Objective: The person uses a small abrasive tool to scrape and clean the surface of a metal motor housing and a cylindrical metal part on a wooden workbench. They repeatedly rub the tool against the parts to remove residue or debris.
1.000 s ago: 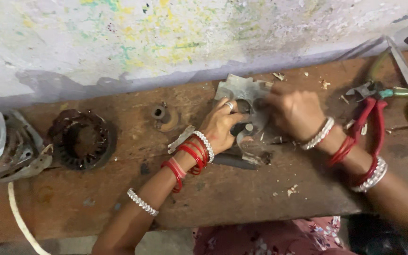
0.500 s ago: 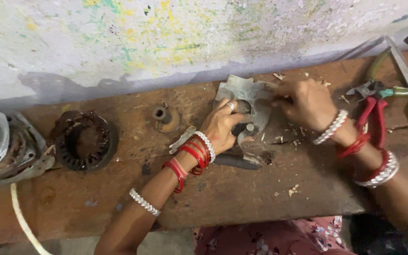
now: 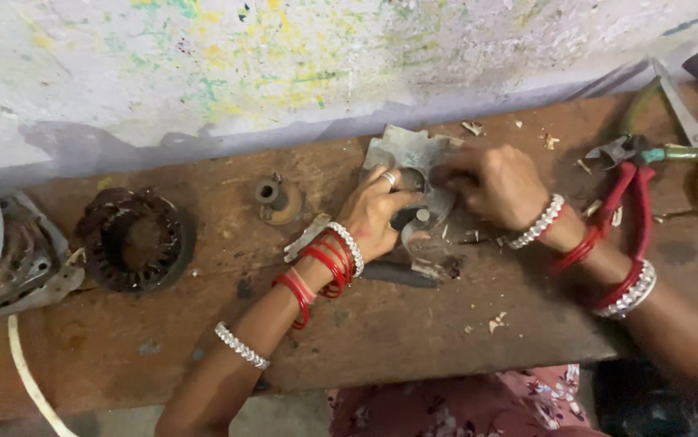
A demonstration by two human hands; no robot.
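A grey metal motor bracket (image 3: pixel 414 174) is pressed flat on the wooden bench (image 3: pixel 203 340), close to the wall. The left hand (image 3: pixel 377 212) is spread over its lower edge, fingers bent. The right hand (image 3: pixel 494 184) is curled, fingertips pinched on the bracket's middle. A stator winding (image 3: pixel 135 240) lies well left; red-handled pliers (image 3: pixel 628 182) lie right.

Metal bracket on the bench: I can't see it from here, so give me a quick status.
Left hand pressing down on the grey metal bracket. Right hand fingers closed at its centre hole. Red-handled pliers lie right, apart.
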